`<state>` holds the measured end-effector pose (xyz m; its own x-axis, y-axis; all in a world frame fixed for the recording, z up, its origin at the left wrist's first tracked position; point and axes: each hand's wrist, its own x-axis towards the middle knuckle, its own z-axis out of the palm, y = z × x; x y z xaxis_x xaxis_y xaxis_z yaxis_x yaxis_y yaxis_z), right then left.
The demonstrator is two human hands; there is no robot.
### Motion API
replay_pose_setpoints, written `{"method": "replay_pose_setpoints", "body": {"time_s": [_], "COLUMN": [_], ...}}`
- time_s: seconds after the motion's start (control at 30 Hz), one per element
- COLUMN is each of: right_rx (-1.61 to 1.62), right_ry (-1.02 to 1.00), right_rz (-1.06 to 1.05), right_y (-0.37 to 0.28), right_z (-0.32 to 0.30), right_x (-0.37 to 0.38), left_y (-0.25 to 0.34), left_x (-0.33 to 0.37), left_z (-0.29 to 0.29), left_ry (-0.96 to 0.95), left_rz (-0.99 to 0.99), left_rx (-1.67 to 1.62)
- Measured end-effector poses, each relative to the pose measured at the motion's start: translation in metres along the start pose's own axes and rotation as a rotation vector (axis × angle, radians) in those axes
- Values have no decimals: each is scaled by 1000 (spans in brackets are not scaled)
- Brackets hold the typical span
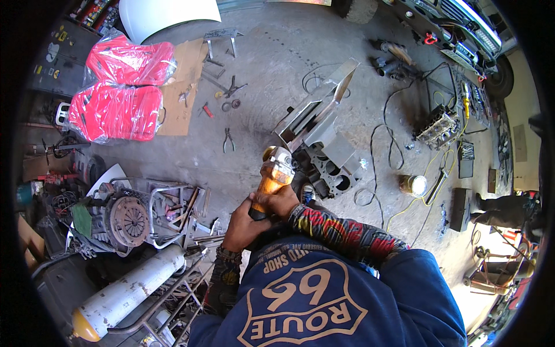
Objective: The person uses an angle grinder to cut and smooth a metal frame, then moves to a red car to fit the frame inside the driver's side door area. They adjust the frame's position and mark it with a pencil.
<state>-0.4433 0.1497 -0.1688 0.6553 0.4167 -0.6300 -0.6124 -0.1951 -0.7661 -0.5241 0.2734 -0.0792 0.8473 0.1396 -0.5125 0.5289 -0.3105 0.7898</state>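
An angle grinder (270, 180) with a yellow body and a silver gear head is held in front of my torso, its head pointing away from me. My right hand (281, 202) wraps round its body. Lower down, my left hand (239, 226) closes at the rear end of the tool. Just beyond the grinder head stands a grey fabricated metal piece (326, 137) with flat plates and a long raised arm. It appears to rest on a dark engine block (336, 184). Whether the disc touches the metal cannot be made out.
Red seats (115, 113) in clear plastic lie at the far left, partly on cardboard (184, 104). Pliers (229, 140) lie on the floor. A gas cylinder (130, 292) and a clutch assembly (128, 222) are at left. Cables (376, 139) trail at right near a can (413, 185).
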Motion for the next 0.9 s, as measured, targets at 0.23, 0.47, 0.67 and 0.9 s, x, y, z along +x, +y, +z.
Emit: {"method": "replay_pose_setpoints", "body": {"time_s": [0.23, 0.47, 0.67, 0.9], "right_rx": [-29, -199, 345, 588], "right_ry": [208, 372, 233, 132], "right_rz": [-141, -100, -306, -298], "right_y": [-28, -58, -57, -65], "right_z": [-15, -65, -89, -93], "right_x": [-21, -13, 37, 52], "left_y": [5, 43, 78, 97], "left_x": [22, 68, 100, 114], "left_z": [12, 47, 61, 60], "left_ry": [90, 127, 215, 288], "left_rz": [247, 183, 211, 208], "left_rx": [99, 261, 486, 629]}}
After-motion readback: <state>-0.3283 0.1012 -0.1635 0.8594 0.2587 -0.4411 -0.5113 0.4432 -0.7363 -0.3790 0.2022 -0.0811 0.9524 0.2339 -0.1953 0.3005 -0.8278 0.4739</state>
